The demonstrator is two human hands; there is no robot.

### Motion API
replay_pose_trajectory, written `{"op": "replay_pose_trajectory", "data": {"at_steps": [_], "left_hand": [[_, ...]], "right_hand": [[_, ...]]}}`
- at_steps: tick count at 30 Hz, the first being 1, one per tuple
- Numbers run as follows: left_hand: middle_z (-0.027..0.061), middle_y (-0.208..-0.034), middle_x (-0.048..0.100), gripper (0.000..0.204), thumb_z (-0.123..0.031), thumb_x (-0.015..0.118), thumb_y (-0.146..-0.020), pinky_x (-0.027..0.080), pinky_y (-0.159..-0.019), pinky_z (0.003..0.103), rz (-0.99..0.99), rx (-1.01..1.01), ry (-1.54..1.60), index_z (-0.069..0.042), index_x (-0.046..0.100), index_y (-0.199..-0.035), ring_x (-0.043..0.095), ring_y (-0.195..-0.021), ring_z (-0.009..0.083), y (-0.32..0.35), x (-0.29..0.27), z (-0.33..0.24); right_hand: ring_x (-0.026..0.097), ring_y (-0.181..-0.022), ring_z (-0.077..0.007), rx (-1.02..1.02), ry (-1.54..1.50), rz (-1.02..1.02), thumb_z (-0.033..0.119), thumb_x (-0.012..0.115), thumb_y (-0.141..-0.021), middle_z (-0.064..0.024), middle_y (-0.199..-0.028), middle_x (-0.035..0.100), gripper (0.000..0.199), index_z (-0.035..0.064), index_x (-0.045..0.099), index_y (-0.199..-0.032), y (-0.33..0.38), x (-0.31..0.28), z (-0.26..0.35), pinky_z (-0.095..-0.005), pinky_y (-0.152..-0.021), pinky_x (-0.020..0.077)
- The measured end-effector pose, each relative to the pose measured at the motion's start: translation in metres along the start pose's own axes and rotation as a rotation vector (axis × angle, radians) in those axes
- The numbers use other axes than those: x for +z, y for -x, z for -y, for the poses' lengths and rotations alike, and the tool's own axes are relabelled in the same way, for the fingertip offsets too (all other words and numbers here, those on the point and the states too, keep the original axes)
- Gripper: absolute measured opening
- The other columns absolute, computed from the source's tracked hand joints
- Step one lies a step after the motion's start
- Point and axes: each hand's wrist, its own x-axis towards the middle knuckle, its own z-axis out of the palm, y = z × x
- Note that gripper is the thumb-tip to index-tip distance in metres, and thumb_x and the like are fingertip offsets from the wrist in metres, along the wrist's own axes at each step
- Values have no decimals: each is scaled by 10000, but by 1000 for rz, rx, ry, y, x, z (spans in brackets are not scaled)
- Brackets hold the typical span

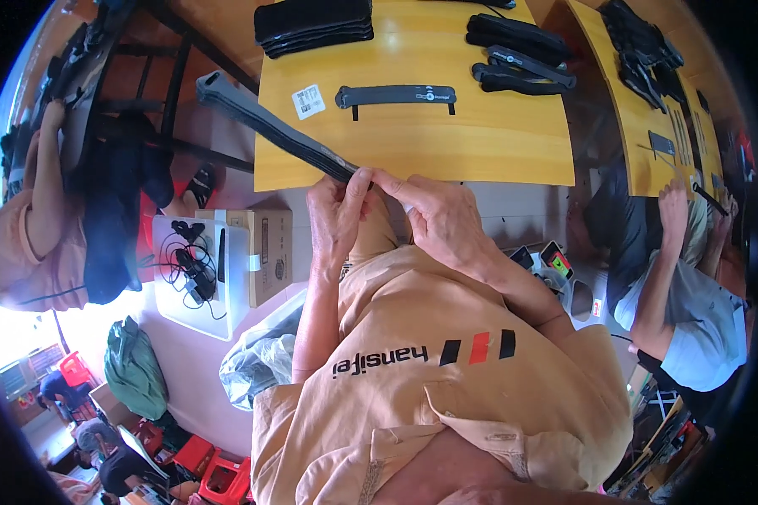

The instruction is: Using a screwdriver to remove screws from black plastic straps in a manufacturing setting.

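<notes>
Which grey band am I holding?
The slanting band, lower end in your left hand; others, like the one beside the white label, rest on the table.

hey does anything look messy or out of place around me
Mainly the black cables in the white bin to your left: they're loosely tangled. On the table, the right-hand strap pile is splayed, unlike the neater stack at left. I see no obvious damage on the grey straps in your left hand.
</notes>
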Motion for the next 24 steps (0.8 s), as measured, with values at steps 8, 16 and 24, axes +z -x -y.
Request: {"op": "replay_pose_trajectory", "data": {"at_steps": [8,16,24], "left_hand": [[21,-573,529,298,-261,550,-883,376,-415,193,76,15,75,20,575,-786,472,-470,64,1,-1,1],[62,-575,535,352,-294,493,-905,385,-387,210,107,-53,15,24,549,-766,501,-458,106,-2,2,-1],[67,-560,540,353,-305,499,-900,379,-367,204,167,-129,36,12,550,-754,498,-425,109,-2,3,-1]], "right_hand": [[605,-798,-179,93,-604,-28,-97,422,-762,-93,-991,628,475,46,513,-1205,0,23,-24,-271,-706,473],[541,-1061,-209,152,-603,143,-141,370,-738,-126,-1156,563,507,10,494,-1205,1,7,-28,-276,-871,436],[548,-1042,-305,165,-305,154,-164,369,-693,-181,-1133,554,547,20,506,-1190,6,-6,-15,-313,-874,441]]}}
